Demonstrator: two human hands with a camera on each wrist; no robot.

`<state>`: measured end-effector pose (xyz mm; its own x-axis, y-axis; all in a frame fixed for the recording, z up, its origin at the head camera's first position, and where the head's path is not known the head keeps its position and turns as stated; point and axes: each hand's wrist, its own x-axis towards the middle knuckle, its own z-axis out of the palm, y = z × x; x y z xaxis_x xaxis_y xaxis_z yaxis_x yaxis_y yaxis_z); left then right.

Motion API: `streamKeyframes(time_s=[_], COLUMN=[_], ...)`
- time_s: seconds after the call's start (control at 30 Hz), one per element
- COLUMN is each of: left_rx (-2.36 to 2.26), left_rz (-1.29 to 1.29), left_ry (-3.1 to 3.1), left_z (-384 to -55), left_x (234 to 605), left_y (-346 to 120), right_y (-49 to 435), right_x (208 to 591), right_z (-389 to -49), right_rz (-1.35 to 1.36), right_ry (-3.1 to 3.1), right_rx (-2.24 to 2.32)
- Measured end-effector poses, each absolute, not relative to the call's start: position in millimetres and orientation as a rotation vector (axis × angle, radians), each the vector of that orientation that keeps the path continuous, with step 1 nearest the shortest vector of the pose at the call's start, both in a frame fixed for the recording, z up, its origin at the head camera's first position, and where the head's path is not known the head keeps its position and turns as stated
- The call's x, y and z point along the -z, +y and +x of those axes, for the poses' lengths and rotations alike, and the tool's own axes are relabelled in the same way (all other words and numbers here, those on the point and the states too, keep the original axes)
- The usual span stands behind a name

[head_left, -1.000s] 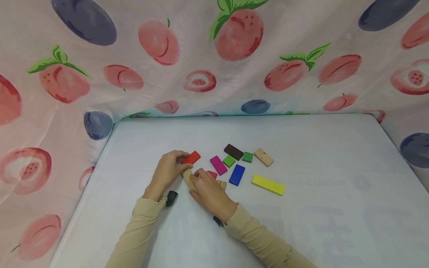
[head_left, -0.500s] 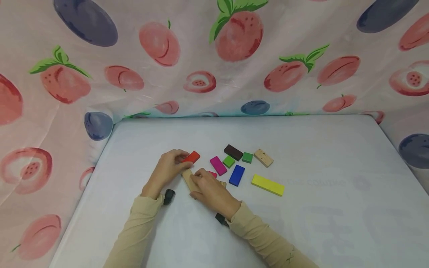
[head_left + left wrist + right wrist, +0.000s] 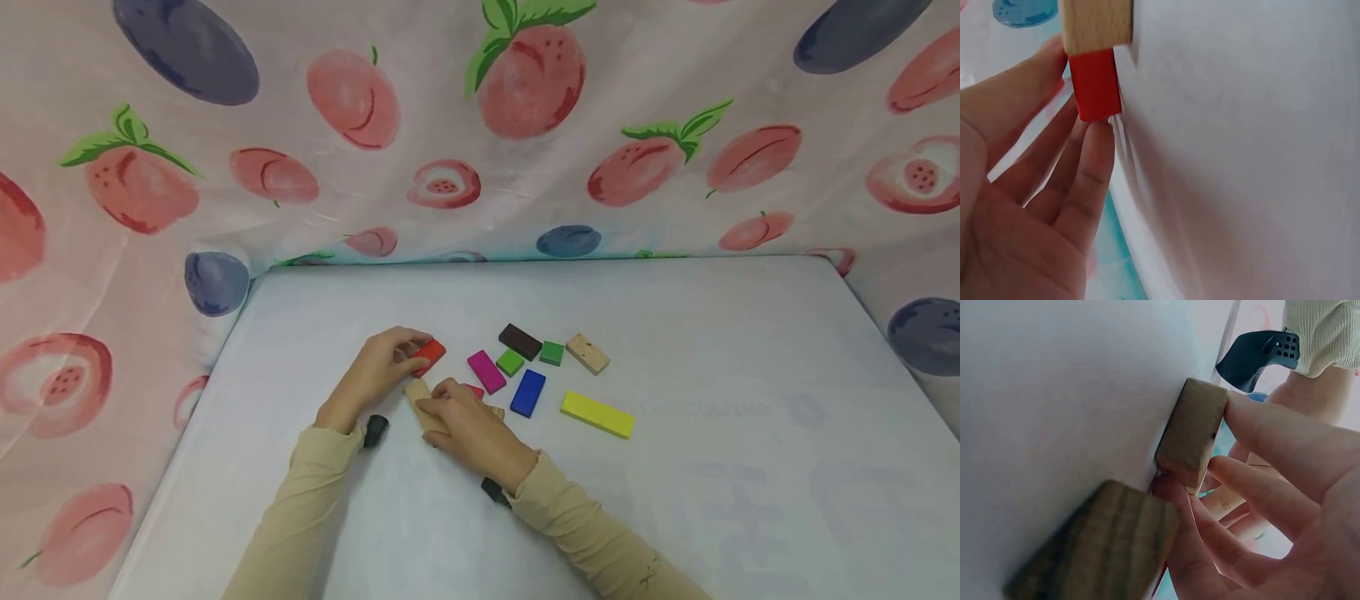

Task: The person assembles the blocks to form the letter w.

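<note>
With thumb and fingers my left hand (image 3: 375, 367) pinches a red block (image 3: 431, 356) lying on the table. In the left wrist view, the red block (image 3: 1095, 85) sits between the thumb and the fingertips, its near end overlapped by a plain wooden block (image 3: 1097, 25). My right hand (image 3: 480, 432) holds that plain wooden block (image 3: 419, 398), whose far end is close to the red one. Thumb and fingertips meet the wooden block (image 3: 1192, 428) in the right wrist view. A striped wooden block (image 3: 1100, 544) lies beside the right fingers, mostly covered by the hand in the head view.
Right of the hands lie a magenta block (image 3: 487, 372), a blue block (image 3: 528, 393), a dark brown block (image 3: 520, 342), two small green blocks (image 3: 552, 353), a speckled wooden block (image 3: 587, 354) and a yellow block (image 3: 597, 415). A pinkish-red block (image 3: 473, 390) peeks out behind the right hand.
My left thumb has shifted up, away from the wooden block's end and onto the red block. The right fingers have slid slightly along the wooden block. The other blocks lie as before.
</note>
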<state>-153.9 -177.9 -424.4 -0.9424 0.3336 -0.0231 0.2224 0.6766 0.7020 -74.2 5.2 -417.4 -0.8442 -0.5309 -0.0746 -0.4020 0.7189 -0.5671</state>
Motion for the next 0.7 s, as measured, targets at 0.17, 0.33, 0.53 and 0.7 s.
streamKeyframes(time_s=[0.17,0.33,0.53,0.7], left_rx=[-1.069,-1.008,-0.998,-1.012], left_rz=[0.483,0.54,0.553,0.547], left_ry=[2.668,2.638,2.627,2.63], left_z=[-155.9,-158.6,-159.1,-159.4], left_x=[422.8,422.4,422.2,422.2], left_y=[-177.9,-178.6,-178.7,-178.2], right_y=[6.2,7.8,8.8,8.7], right_x=[418.1,418.1,417.5,418.1], right_z=[-75.1,-76.0,-75.6,-75.4], right_rz=[-0.774,-0.845,-0.861,-0.865], right_ry=[2.681,2.678,2.67,2.674], right_rx=[0.8,0.79,0.812,0.821])
